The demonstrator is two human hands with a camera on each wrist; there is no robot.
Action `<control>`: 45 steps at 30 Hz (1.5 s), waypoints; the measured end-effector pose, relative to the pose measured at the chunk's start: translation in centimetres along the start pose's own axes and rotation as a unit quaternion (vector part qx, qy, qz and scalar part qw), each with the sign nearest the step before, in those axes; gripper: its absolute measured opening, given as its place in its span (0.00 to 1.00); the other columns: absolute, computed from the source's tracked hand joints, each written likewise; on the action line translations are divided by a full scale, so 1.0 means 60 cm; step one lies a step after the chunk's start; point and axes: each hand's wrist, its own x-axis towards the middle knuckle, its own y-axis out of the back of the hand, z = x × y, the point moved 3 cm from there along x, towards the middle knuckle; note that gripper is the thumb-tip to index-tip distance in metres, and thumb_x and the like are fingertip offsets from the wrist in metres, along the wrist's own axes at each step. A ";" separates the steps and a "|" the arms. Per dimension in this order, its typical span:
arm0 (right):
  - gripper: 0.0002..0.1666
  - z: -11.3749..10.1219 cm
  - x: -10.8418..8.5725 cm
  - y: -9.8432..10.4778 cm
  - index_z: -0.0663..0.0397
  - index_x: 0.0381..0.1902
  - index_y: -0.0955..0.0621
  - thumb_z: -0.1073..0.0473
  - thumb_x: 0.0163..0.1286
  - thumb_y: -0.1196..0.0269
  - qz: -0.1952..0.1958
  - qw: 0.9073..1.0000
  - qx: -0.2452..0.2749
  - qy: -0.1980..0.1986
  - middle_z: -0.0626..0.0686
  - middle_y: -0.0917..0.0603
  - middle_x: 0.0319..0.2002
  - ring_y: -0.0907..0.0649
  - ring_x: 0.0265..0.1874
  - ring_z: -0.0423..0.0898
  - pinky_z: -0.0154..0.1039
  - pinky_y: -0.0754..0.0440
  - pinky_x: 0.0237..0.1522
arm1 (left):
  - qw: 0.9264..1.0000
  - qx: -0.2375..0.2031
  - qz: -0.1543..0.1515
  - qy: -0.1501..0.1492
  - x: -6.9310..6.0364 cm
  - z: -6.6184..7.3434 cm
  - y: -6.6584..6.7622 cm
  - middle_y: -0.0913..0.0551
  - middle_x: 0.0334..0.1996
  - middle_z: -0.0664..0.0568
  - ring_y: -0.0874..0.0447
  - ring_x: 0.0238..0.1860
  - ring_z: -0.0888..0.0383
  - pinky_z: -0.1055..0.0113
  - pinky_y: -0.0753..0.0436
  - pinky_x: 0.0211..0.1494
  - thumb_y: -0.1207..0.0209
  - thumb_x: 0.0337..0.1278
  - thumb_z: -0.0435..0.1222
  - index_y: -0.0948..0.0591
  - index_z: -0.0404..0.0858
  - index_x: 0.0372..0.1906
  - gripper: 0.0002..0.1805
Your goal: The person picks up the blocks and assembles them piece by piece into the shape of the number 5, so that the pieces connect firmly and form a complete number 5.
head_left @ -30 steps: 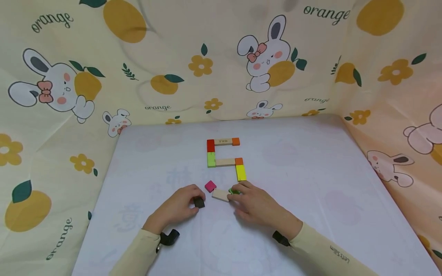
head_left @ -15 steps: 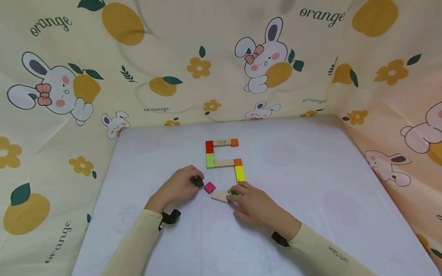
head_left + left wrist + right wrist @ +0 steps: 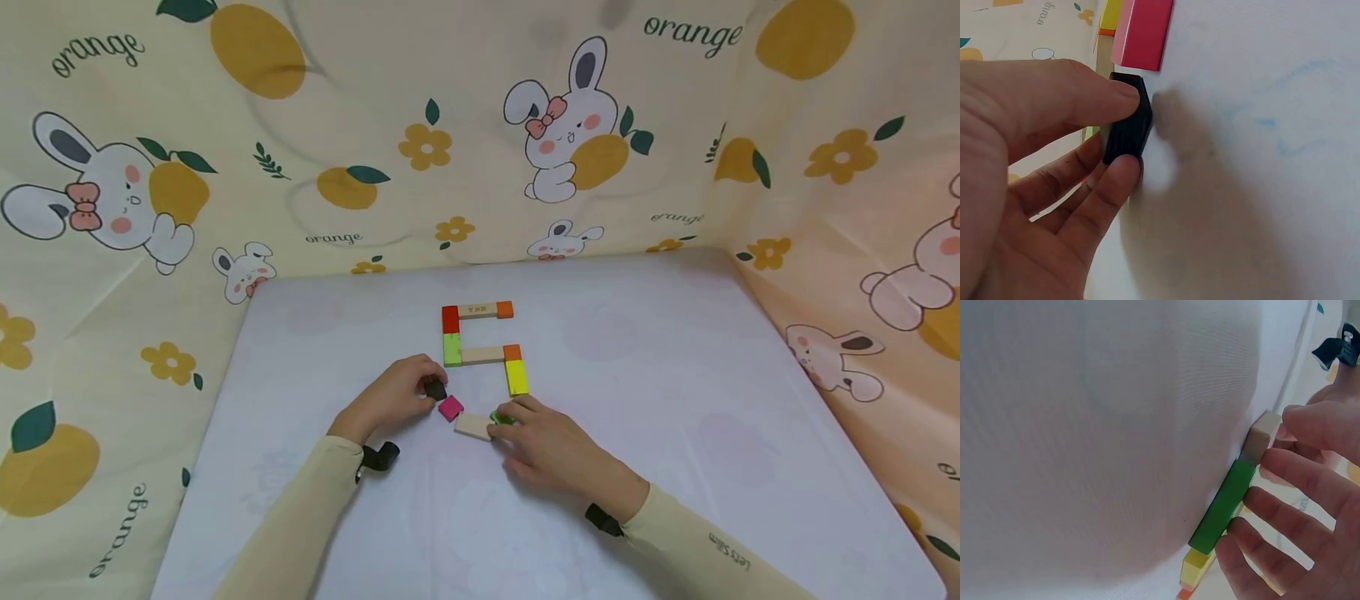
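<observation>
My left hand (image 3: 390,397) pinches a small black block (image 3: 1125,136) between thumb and fingers, just left of the figure's lower gap. Close by it lies a pink block (image 3: 450,407), turned at an angle. A plain wooden block (image 3: 472,426) continues to the right from the pink one. My right hand (image 3: 558,450) has its fingers along a green block (image 3: 1222,509), the fingertips touching its side and the thumb near the wooden block's end. In the head view the right hand partly hides the green block (image 3: 498,417).
Further back lie a red block (image 3: 450,319), a lime block (image 3: 452,351), two plain wooden strips, two orange blocks and a yellow block (image 3: 517,378), joined end to end in an angular figure. A cloth printed with rabbits and oranges (image 3: 420,192) stands behind the white table (image 3: 660,367).
My left hand has carried the black block away from me, up beside the pink block, and slowed there. My right hand stays at the green block. The head view has shifted slightly.
</observation>
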 end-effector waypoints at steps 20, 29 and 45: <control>0.22 -0.002 0.002 0.001 0.47 0.61 0.10 0.53 0.71 0.27 -0.005 1.000 0.001 -0.008 0.51 0.16 0.59 0.22 0.61 0.51 0.46 0.16 0.61 | 1.000 -0.019 -0.004 -0.011 0.004 0.004 -0.005 0.18 0.49 0.57 0.20 0.49 0.55 0.58 0.16 0.59 0.34 0.68 0.29 0.12 0.42 0.54 0.14; 0.21 -0.004 0.005 0.001 0.47 0.60 0.10 0.52 0.71 0.27 -0.011 1.000 -0.005 -0.012 0.51 0.16 0.58 0.22 0.61 0.52 0.47 0.16 0.61 | 1.000 -0.005 -0.004 -0.018 0.003 0.010 -0.006 0.18 0.49 0.57 0.21 0.49 0.55 0.57 0.17 0.60 0.34 0.70 0.31 0.12 0.44 0.55 0.13; 0.20 -0.005 0.005 0.001 0.48 0.59 0.10 0.53 0.71 0.26 0.006 1.000 -0.011 -0.002 0.51 0.16 0.57 0.22 0.60 0.52 0.46 0.16 0.60 | 0.999 0.030 -0.015 -0.032 -0.005 0.016 -0.010 0.21 0.50 0.58 0.22 0.53 0.55 0.57 0.20 0.63 0.26 0.67 0.36 0.09 0.48 0.49 0.09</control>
